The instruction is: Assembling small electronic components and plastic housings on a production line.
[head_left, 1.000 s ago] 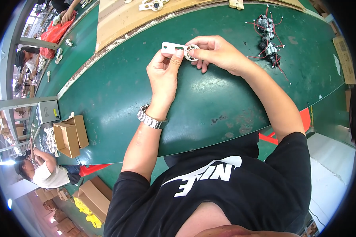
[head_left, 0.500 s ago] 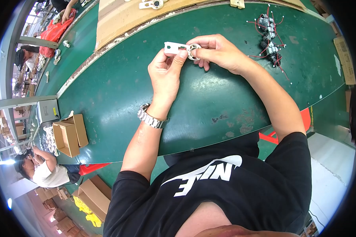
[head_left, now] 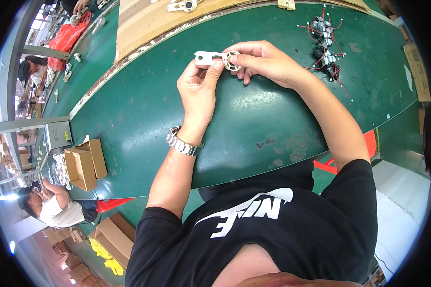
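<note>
Above the green table, both my hands hold a white plastic casing (head_left: 207, 58), a flat piece with a slotted body and a round, spoked ring at its right end. My left hand (head_left: 198, 93) pinches the body between thumb and fingers from below. On the ring end, my right hand (head_left: 266, 64) has its thumb pressed over the opening, with its forefinger behind the rim. Some red shows in the slot of the casing. Parts of the fingers of both hands are hidden behind the piece.
A row of small grey and black parts with red wires (head_left: 326, 45) lies on the green table (head_left: 254, 129) at the right. Cardboard (head_left: 143, 28) with similar white pieces lies beyond the rim. Open cardboard boxes (head_left: 84, 167) stand at left, where other people work.
Both hands and the casing have shifted slightly left. My right thumb has moved on the ring, and more of its spokes show now.
</note>
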A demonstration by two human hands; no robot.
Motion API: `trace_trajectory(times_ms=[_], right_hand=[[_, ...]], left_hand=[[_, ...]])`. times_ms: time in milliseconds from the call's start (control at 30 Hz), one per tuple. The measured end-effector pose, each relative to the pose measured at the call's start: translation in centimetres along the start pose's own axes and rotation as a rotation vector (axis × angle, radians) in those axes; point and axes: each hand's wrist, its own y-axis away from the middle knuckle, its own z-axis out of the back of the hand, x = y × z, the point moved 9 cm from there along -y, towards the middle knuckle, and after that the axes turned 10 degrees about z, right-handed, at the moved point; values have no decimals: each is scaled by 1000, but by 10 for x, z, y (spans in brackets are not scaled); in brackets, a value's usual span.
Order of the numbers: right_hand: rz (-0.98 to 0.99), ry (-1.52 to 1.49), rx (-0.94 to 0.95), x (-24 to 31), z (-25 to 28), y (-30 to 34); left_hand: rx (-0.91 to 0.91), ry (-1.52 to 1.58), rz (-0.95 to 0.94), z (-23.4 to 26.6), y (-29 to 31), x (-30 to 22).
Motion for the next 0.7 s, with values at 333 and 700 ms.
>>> trace_trajectory(times_ms=[333,700], right_hand=[[-12,-2,-12,-3,8,-1],[-84,67,-147,4,33,-12]], left_hand=[[39,-22,-11,-9,3,-4],[-67,-103,46,1,-6,8]])
